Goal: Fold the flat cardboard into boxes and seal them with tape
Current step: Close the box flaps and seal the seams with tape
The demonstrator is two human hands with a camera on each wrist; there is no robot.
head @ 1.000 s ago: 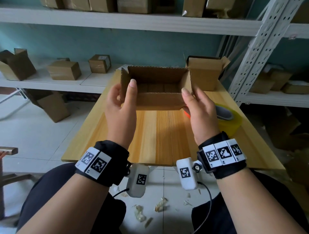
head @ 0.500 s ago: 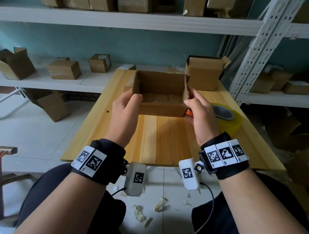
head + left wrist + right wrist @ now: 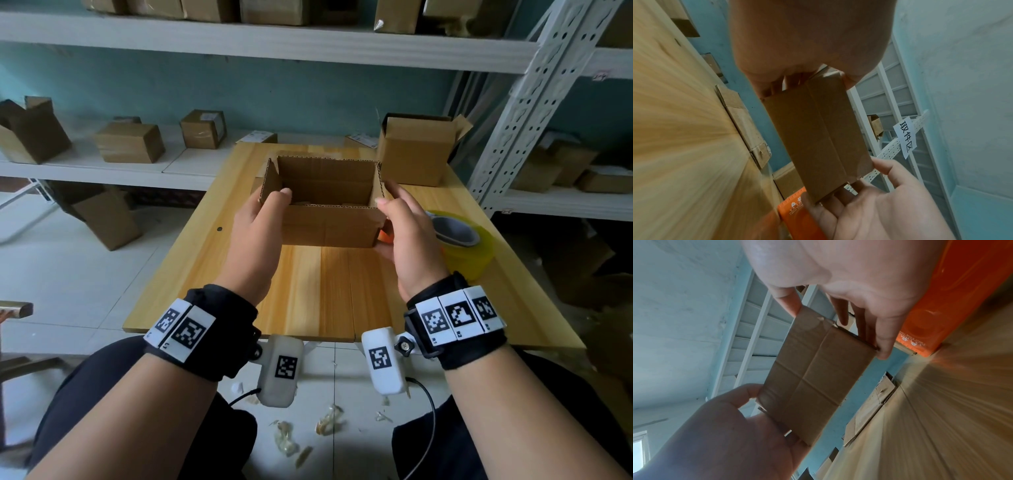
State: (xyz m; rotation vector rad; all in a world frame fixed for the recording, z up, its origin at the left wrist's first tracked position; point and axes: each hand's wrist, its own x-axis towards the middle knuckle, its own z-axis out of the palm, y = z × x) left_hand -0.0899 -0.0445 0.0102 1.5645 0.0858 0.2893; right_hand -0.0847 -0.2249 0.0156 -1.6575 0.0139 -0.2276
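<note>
A wooden table [image 3: 342,301] stands before white metal shelving [image 3: 534,102] against a blue wall [image 3: 274,92], and cardboard boxes [image 3: 128,142] sit along the lower shelf [image 3: 102,171] to the left, with more on the shelf at the right. Pale scraps [image 3: 329,423] lie on the tiled floor [image 3: 85,274] below the table's near edge. In the left wrist view a white paper sign [image 3: 905,138] with black characters hangs on a perforated shelf rail.
</note>
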